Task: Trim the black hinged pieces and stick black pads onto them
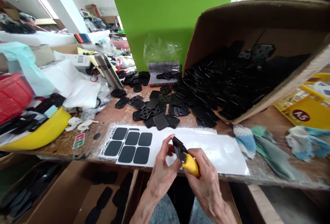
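Over the near edge of a cluttered workbench: a black plate (178,147) pinched upright in the fingertips of the left hand (161,169), the right hand (206,179) wrapped tight round a yellow-handled tool (191,165), its dark head set against the plate. Directly beneath both hands, a white sheet (219,151), with black pads (131,145) stuck on it left of the left hand. Just beyond the hands, a loose heap of plates (160,108); beyond and right of the right hand, a tipped cardboard box (257,21) holding more; crumpled rags (257,145) to the right hand's right

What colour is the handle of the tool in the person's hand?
Yellow. The handle shows best in the head view, gripped by the right hand.
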`<state>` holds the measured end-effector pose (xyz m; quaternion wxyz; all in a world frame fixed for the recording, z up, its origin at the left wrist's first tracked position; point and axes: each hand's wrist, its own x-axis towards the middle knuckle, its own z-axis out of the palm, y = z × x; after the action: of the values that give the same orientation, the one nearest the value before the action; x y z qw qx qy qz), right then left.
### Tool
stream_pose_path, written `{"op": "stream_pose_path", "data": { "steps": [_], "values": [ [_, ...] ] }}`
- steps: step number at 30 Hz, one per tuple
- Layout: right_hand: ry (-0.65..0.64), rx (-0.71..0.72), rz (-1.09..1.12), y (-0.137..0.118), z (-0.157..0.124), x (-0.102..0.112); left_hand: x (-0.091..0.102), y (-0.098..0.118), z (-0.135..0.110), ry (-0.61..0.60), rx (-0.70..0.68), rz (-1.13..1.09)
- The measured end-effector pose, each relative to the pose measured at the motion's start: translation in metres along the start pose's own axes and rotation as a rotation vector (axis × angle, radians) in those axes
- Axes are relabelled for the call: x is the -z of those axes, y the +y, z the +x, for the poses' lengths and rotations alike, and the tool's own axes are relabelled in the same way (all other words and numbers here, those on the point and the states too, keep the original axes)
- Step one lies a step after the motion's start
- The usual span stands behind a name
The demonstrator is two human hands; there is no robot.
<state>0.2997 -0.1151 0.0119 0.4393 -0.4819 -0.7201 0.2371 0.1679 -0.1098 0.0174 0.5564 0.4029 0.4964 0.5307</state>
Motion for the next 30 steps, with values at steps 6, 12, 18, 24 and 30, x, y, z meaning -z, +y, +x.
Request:
{"op": "stream_pose_path", "data": {
  "steps": [6, 12, 18, 24, 30],
  "values": [
    [-0.116, 0.234, -0.073, -0.001, -0.026, -0.006, 0.004, -0.004, -0.030, 0.053, 0.265, -0.405],
    [-0.264, 0.324, -0.173, 0.001, -0.062, -0.009, 0.015, -0.022, -0.053, -0.021, 0.436, -0.701],
    [-0.282, 0.397, -0.276, -0.004, -0.081, -0.005, 0.023, -0.036, -0.071, -0.064, 0.539, -0.744],
    [-0.239, 0.453, -0.196, -0.009, -0.089, -0.003, 0.023, -0.030, -0.085, -0.039, 0.552, -0.662],
    [-0.108, -0.138, 0.047, -0.029, -0.068, 0.026, 0.037, -0.014, -0.096, -0.170, 0.601, -0.446]
  ]
}}
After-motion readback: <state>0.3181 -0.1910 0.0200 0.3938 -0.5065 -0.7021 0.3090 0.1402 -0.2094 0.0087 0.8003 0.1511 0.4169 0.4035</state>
